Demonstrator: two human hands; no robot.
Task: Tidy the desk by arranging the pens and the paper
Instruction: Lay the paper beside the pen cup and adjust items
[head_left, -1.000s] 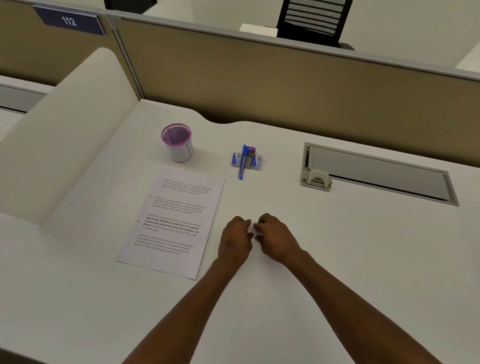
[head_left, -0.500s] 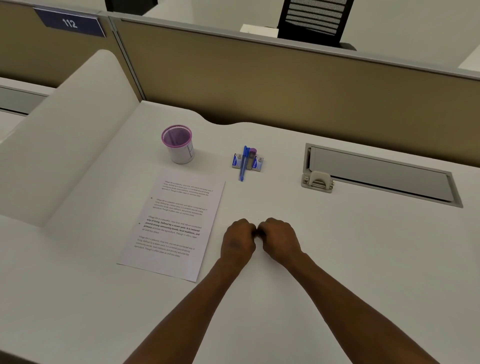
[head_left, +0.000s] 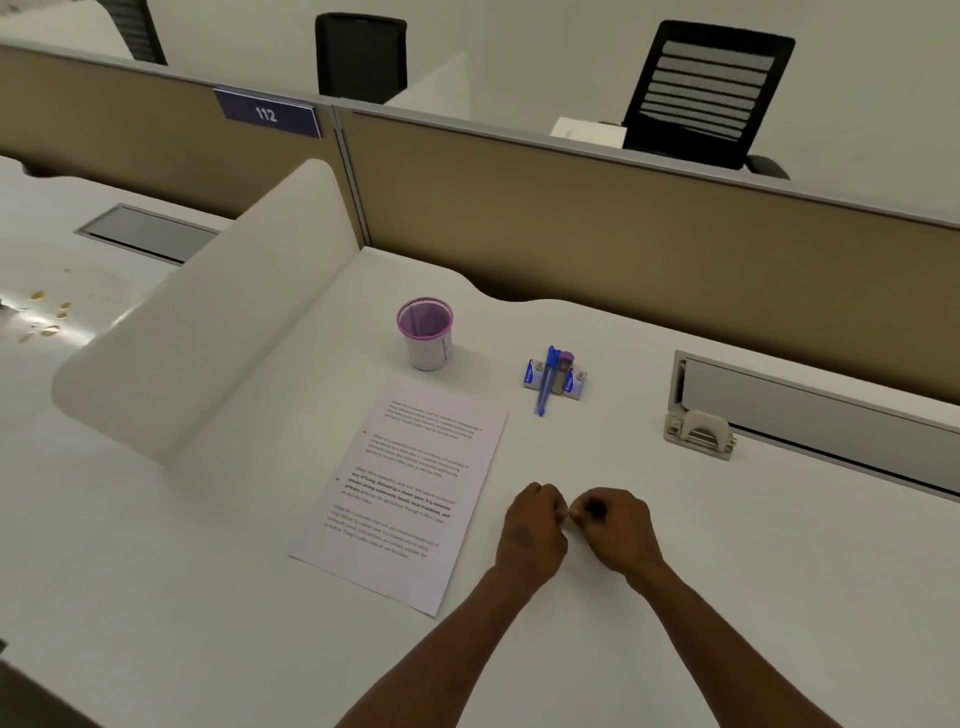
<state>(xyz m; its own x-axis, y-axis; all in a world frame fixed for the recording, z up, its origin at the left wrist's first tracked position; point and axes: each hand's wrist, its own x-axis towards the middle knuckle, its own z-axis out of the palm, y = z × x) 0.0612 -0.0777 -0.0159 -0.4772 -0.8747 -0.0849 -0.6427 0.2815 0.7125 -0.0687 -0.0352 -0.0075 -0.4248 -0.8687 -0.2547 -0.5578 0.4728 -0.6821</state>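
A printed sheet of paper lies flat on the white desk, left of centre. Behind it stands a white pen cup with a purple rim. A blue pen and a purple-capped tube lie on a small blue and white packet to the cup's right. My left hand and my right hand rest on the desk side by side, right of the paper, fingers curled into fists, knuckles touching, holding nothing.
A beige partition closes off the back of the desk. A white curved divider stands at the left. A grey cable tray with a flip lid is set into the desk at the right. Black chairs stand beyond the partition.
The camera has tilted up and turned left, showing more of the room. Both hands have curled from loose fingers into fists and stayed in place, touching.
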